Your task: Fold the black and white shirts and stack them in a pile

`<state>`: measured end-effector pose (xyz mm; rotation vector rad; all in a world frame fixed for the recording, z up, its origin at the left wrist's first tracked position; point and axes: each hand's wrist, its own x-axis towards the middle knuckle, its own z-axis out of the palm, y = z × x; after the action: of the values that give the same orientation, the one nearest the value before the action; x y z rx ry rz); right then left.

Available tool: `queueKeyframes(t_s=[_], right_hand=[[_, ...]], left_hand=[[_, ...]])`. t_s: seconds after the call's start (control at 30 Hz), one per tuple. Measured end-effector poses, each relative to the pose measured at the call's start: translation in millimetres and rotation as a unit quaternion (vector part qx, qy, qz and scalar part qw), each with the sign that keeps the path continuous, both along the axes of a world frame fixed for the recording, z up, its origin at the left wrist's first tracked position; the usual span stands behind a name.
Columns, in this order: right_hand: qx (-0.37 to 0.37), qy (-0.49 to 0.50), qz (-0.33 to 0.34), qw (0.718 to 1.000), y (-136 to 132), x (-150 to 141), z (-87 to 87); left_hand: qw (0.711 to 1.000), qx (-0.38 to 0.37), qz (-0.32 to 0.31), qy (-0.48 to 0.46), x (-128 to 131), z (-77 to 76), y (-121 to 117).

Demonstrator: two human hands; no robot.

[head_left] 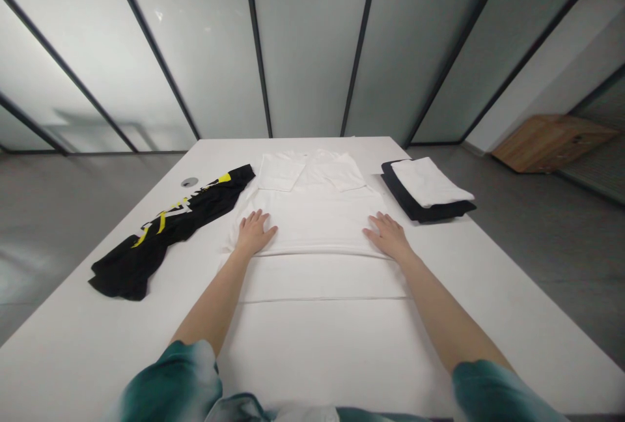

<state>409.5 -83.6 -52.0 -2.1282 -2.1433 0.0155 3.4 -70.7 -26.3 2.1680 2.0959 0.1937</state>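
Both hands are in the released position: the left grip [254,234] lies palm down, fingers spread, on the left side of the white garment [317,220], and the right grip [389,236] lies likewise on its right side; neither pinches any cloth. The white garment is located between the grips and beyond them, laid flat on the bench [332,350], with two sleeve-like panels [280,171] at its far end. One edge crosses just on the near side of the grips, followed by a further white band [322,280]; whether this band belongs to the same garment cannot be determined from where I stand. Status, as I judge it: two pieces are complete. A folded white piece [432,182] rests on a folded dark piece [404,194], beyond and to the right of the right grip. Measured against that compact form, the white garment is at an early stage: spread out, not yet reduced to a packet. The black garment [200,213] with yellow and white print lies untouched to the left of the left grip, in a long, loose strip; its folding appears entirely outstanding.
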Motion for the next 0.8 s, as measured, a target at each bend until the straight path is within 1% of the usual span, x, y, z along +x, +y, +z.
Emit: queueKeyframes(t_s=[0.2, 0.33, 0.63, 0.8], right_hand=[[-0.001, -0.001, -0.001, 1.000, 0.4, -0.5, 0.1], [0.010, -0.001, 0.000, 1.000, 0.8, 0.8, -2.2], [0.012, -0.007, 0.003, 1.000, 1.6, 4.1, -6.3], [0.007, -0.006, 0.002, 1.000, 1.2, 1.8, -4.5]], left_hand=[[1.000, 0.003, -0.002, -0.005, -0.5, 0.6, -0.2], [1.000, 0.008, -0.004, -0.006, -0.7, -0.6, 0.0], [1.000, 0.004, -0.002, -0.004, 0.0, 0.2, -1.0], [1.000, 0.005, -0.002, -0.001, -0.9, -1.6, 0.6]])
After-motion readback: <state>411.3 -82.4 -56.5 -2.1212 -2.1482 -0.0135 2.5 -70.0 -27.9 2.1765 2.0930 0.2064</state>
